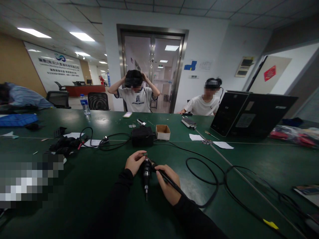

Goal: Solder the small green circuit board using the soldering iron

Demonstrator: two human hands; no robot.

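In the head view my left hand (134,162) pinches a small greenish part (145,154), too small to make out fully, at the top end of a black cylindrical tool (147,171). That tool lies on the green table with its thin metal bit toward me. My right hand (169,182) is closed like a pen grip around a soldering iron (160,171) with a black handle. The iron's front end is close to the upper part of the cylindrical tool; whether they touch, I cannot tell. A thick black cord trails from the iron to the right.
Beyond my hands stand a black box (142,136) with cables and a small open carton (162,132). A cord loop (202,158) lies to the right, near a black computer case (251,114). Tangled black gear (64,144) sits left. Two people sit across the table.
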